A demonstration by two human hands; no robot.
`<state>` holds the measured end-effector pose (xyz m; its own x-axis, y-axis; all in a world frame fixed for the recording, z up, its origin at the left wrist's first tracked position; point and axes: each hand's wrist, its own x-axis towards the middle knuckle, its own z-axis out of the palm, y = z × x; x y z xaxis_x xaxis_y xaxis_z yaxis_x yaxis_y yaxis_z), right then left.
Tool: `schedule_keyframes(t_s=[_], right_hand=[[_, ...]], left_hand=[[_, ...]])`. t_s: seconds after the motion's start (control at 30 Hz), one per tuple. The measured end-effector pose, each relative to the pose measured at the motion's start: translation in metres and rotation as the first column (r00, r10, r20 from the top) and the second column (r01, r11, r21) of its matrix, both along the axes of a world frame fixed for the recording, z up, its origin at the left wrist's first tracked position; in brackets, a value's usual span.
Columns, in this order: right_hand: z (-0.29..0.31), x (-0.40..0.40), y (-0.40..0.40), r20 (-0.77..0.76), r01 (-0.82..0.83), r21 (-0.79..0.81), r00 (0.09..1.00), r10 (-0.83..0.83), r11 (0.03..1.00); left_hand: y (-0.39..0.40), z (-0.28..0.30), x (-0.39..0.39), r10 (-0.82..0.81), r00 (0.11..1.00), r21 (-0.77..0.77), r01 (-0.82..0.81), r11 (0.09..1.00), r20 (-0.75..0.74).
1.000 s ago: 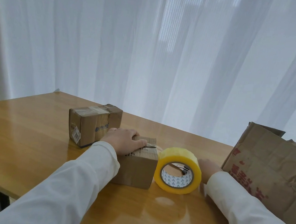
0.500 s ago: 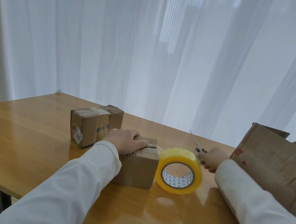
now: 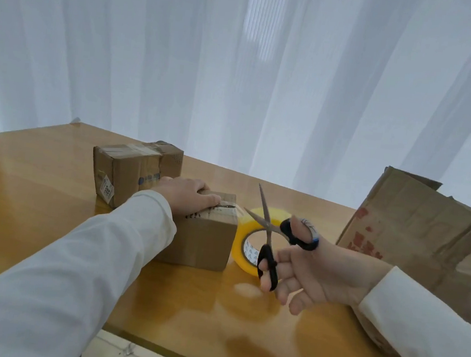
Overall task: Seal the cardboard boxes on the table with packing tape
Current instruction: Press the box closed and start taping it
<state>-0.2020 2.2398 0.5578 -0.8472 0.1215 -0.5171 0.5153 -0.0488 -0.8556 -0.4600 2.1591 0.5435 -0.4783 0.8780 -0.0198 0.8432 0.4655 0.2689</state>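
Pressing left hand (image 3: 186, 199) flat on box (image 3: 202, 238), right hand (image 3: 302, 274) gripping opened scissors (image 3: 269, 230) beside it; cutting tape (image 3: 250, 246) pending, far box (image 3: 131, 174) seemingly sealed.

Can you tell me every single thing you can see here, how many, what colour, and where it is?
small box: 1, brown, mid table, under left hand
taped box: 1, brown, behind small box, further left
tape roll: 1, yellowish clear, just right of small box
scissors: 1, black handles, blades open, over tape roll
flattened carton: 1, brown with red print, right edge
table: 1, glossy wood
curtain: white, behind table
left hand: white sleeve, rests on small box
right hand: white sleeve, holds scissors
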Motion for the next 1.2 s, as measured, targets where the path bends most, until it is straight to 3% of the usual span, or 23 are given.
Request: schedule_keyframes(t_s=[0.37, 0.6, 1.03, 1.2], right_hand=[[-0.032, 0.003, -0.013, -0.044, -0.039, -0.14, 0.998, 0.033, 0.989], [-0.038, -0.02, -0.03, -0.057, 0.185, -0.137, 0.979, -0.194, 0.973], [-0.04, -0.04, -0.059, -0.186, 0.495, -0.148, 0.836, -0.515, 0.856], [-0.031, -0.033, -0.055, -0.049, 0.489, -0.14, 0.865, -0.499, 0.861]], left_hand=[[0.001, -0.003, -0.002, 0.026, 1.0, 0.015, -0.026, 1.0, 0.004], [-0.001, -0.003, 0.0, 0.031, 0.999, 0.019, -0.03, 0.999, -0.017], [-0.004, -0.001, 0.005, 0.04, 0.999, 0.038, -0.039, 0.999, -0.028], [-0.006, 0.0, 0.006, 0.041, 0.999, 0.032, -0.04, 0.999, -0.024]])
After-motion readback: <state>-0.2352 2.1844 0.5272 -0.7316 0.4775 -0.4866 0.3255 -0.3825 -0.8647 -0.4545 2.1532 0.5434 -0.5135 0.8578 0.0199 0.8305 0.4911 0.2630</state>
